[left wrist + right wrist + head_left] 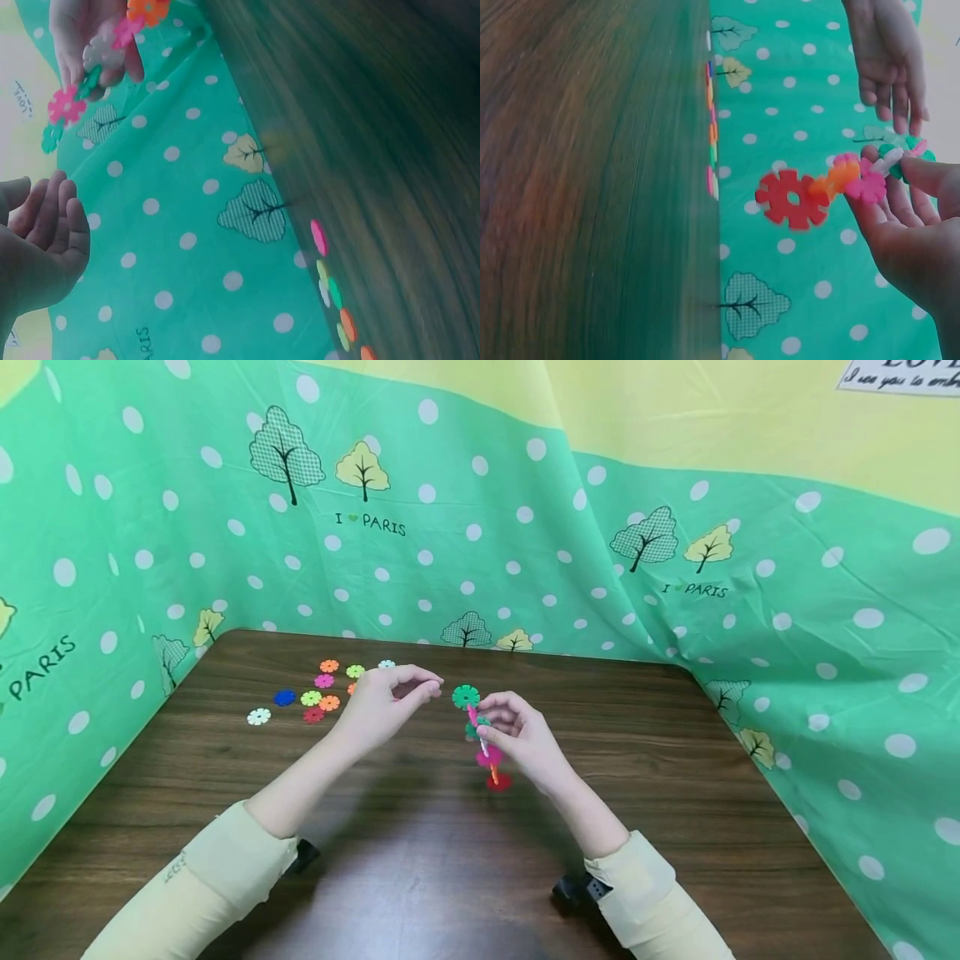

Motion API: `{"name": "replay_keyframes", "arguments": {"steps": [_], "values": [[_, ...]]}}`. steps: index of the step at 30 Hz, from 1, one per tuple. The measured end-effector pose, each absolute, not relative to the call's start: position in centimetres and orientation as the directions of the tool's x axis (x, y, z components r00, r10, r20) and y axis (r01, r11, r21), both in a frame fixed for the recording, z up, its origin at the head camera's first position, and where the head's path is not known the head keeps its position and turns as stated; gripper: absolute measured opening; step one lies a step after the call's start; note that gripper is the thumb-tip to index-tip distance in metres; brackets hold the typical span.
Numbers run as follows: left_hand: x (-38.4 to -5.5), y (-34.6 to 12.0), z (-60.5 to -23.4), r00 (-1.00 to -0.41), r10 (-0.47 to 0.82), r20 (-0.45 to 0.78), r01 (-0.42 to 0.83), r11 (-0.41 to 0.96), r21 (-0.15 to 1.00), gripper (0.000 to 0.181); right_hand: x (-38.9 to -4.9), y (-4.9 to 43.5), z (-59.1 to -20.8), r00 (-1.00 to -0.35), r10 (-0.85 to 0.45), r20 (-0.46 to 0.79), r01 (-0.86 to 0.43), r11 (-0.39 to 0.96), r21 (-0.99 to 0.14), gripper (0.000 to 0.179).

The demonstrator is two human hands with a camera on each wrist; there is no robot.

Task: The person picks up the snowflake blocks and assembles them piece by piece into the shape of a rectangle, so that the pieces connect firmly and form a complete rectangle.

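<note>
My right hand (525,739) pinches a chain of interlocking plastic snowflake discs (466,697) between thumb and fingers, held above the table. From its top end the chain runs green, pink, green, white, pink, orange and red; the red disc (791,199) shows large at the near end in the right wrist view. In the left wrist view, the pink disc (67,107) sits next to the green end. My left hand (382,703) is raised just left of the chain, apart from it. Its fingers are loosely bent, with nothing visible between them, and it partly hides loose discs behind.
Loose snowflake discs lie spread at the back left of the brown wooden table (420,877), among them a blue one (284,697), a white one (258,717) and a dark red one (313,715). A green dotted cloth (450,527) hangs around the table's back and sides.
</note>
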State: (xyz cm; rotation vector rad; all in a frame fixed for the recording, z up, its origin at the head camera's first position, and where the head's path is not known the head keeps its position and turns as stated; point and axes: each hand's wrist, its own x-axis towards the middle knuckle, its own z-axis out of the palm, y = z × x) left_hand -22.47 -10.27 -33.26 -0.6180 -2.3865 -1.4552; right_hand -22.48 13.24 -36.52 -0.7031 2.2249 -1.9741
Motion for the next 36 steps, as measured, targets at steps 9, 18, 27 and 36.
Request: {"name": "replay_keyframes", "arguments": {"steps": [9,18,27,36], "values": [[-22.6,-13.2,-33.2,-0.894,0.216,0.394,0.446,0.518,0.73,0.016,-22.9,14.2,-36.6,-0.875,-0.418,0.244,-0.253,-0.036,-0.967,0.061],[-22.6,-17.4,-33.0,-0.918,0.246,0.31,0.395,0.601,0.695,0.019,-23.2,15.0,-36.7,-0.862,-0.427,0.273,-0.305,0.008,-0.952,0.069],[-23.0,-21.5,-33.4,-0.934,0.243,0.262,0.357,0.677,0.644,0.025,-23.6,15.6,-37.2,-0.867,-0.418,0.273,-0.319,0.043,-0.947,0.069],[-24.7,-25.1,-35.4,-0.955,0.239,0.178,0.297,0.705,0.644,0.023,-24.2,15.7,-37.3,-0.872,-0.399,0.283,-0.332,0.058,-0.942,0.066]]}}
